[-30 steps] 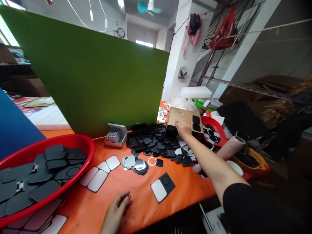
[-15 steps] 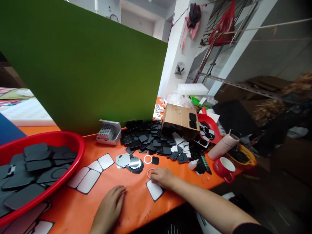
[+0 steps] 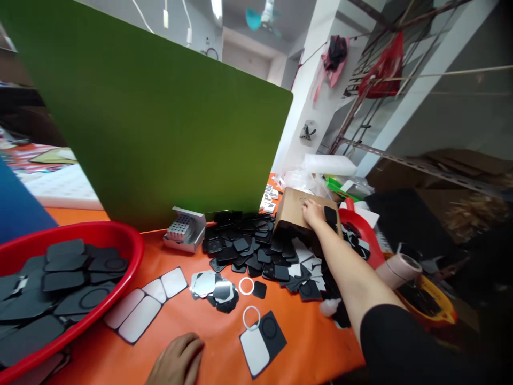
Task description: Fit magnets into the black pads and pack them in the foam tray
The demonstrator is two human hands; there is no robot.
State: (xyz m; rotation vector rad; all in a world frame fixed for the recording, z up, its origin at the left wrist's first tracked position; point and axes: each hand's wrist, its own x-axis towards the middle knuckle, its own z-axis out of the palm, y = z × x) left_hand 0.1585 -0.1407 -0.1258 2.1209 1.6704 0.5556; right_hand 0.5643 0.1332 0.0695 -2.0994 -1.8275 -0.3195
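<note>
Head view, left to right: we find the left hand (image 3: 178, 361) lying loosely bent on the bench (image 3: 220, 342), gripping nothing visible. To its right, a white ring (image 3: 244, 320) overlaps the far edge of a panel (image 3: 264, 342); if loose, we judge a brushing forearm (image 3: 360, 272) could knock it askew. Right hand (image 3: 313, 213) is at a thin ring (image 3: 302, 199) on a cardboard box (image 3: 290, 208); so far off, we cannot tell whether it grips.

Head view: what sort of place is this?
Probably a small hand-assembly workshop, though the product isn't clear. An orange-covered worktable carries a heap of flat black pieces beside a cardboard box, and a red plastic tub holds dark, rounded-corner pads.
</note>
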